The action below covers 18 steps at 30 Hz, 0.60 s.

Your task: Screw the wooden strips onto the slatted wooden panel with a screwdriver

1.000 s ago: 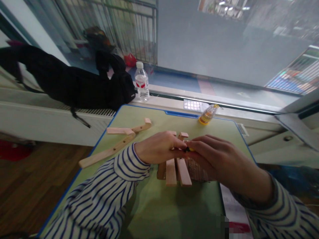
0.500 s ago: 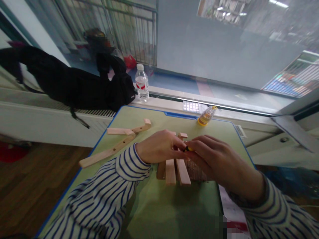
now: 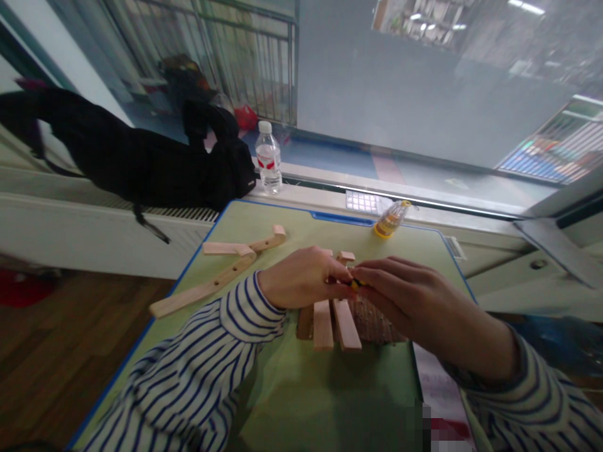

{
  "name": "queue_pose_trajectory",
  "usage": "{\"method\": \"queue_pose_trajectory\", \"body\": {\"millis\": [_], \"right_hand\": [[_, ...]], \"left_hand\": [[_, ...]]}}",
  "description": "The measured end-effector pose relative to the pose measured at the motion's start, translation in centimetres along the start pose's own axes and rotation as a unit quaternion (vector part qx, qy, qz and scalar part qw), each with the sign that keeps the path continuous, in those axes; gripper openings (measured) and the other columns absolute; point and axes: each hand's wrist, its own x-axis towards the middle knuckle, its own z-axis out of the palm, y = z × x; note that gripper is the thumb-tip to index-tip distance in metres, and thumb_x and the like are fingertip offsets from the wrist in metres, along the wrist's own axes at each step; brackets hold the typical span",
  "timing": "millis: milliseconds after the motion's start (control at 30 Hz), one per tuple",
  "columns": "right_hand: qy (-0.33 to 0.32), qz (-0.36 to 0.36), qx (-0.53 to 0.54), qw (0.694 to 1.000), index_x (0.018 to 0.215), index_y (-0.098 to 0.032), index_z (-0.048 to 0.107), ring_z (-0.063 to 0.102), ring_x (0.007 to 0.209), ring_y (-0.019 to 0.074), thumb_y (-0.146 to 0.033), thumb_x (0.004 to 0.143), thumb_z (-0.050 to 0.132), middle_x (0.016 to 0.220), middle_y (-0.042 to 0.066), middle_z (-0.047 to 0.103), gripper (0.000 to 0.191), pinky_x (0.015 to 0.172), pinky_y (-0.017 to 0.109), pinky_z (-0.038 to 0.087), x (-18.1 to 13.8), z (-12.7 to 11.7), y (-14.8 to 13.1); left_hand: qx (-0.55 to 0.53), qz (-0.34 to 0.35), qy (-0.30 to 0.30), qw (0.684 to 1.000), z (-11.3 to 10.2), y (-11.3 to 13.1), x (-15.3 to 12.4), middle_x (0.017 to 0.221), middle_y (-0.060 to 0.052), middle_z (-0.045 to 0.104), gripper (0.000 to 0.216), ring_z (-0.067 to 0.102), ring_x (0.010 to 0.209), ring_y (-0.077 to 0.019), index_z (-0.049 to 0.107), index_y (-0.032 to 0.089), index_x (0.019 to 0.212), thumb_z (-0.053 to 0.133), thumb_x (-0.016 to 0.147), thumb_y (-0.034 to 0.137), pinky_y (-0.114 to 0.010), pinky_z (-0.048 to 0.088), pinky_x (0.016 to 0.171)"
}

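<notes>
My left hand (image 3: 301, 278) and my right hand (image 3: 414, 301) meet over a small wooden slat assembly (image 3: 335, 323) lying on the green desk (image 3: 301, 389). The fingers of both hands are pinched together at a tiny yellow and black object (image 3: 354, 284), too small to name. The left hand also rests on the slats' far end. A woven panel (image 3: 372, 323) shows under the right hand. Both arms wear blue and white striped sleeves.
Long wooden pieces (image 3: 221, 273) lie on the desk's left part. A yellow glue bottle (image 3: 391, 220) lies at the desk's far edge. On the sill behind stand a water bottle (image 3: 268, 157) and a black bag (image 3: 141, 160). Papers (image 3: 438, 395) lie at the right.
Both hands have stayed pinched at the same spot over the slats, with only slight shifts. The camera view has shifted a little.
</notes>
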Motion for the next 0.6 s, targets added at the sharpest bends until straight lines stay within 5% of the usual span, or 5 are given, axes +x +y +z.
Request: {"method": "queue_pose_trajectory", "body": {"millis": [267, 600], "right_hand": [[-0.010, 0.043, -0.007, 0.999, 0.095, -0.017, 0.055, 0.056, 0.091, 0.0178, -0.022, 0.088, 0.052, 0.103, 0.006, 0.062, 0.010, 0.080, 0.033, 0.049, -0.11, 0.43, -0.12], [0.002, 0.055, -0.028, 0.998, 0.097, -0.014, 0.056, 0.056, 0.088, 0.0184, -0.023, 0.089, 0.050, 0.096, 0.008, 0.062, 0.013, 0.076, 0.033, 0.049, 0.25, 0.97, -0.66]], "left_hand": [[-0.014, 0.021, -0.009, 1.000, 0.08, -0.24, 0.02, 0.068, 0.002, 0.059, 0.022, 0.051, 0.066, -0.0088, 0.069, 0.016, 0.085, 0.052, 0.089, 0.031, -0.017, 0.031, 0.058], [-0.025, 0.026, -0.013, 0.999, 0.05, -0.37, -0.08, 0.074, 0.000, 0.063, 0.027, 0.053, 0.066, -0.0091, 0.069, 0.016, 0.090, 0.048, 0.091, 0.033, -0.018, 0.034, 0.059]]}}
